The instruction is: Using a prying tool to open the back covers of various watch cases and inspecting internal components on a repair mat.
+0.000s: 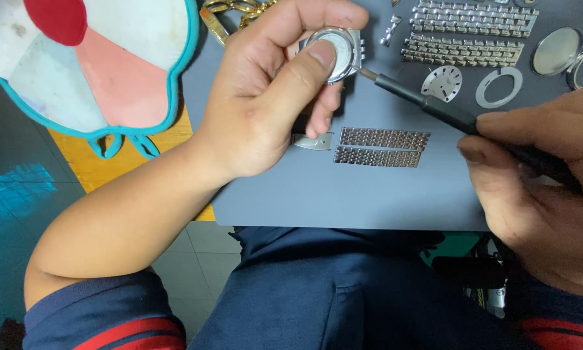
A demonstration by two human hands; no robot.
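I look down on a grey mat (343,194) that covers the desk; a strip of yellow desk top (103,162) shows to the left of the mat, and below it lies a pale tiled floor (194,259). Above that yellow strip sits a round cushion (77,58) in white, pink and red with a teal edge.

On the mat, taken from its centre: two short bracelet sections (381,147) lie side by side at the middle, with a small metal end piece (312,141) just left of them. At the far edge lie two longer bracelet sections (469,32), a watch dial (442,82), a flat metal ring (499,87), and a round case back (556,50) towards the far right corner. A gold bracelet (230,10) lies at the far left corner. None of these blocks the work.

My left hand (265,104) holds the watch case (335,55) raised above the far-left part of the mat; thumb and fingers are clamped on its rim. My right hand (537,188), over the mat's right edge, has its fingers closed around a black-handled tool (447,110), whose metal tip touches the right side of the case
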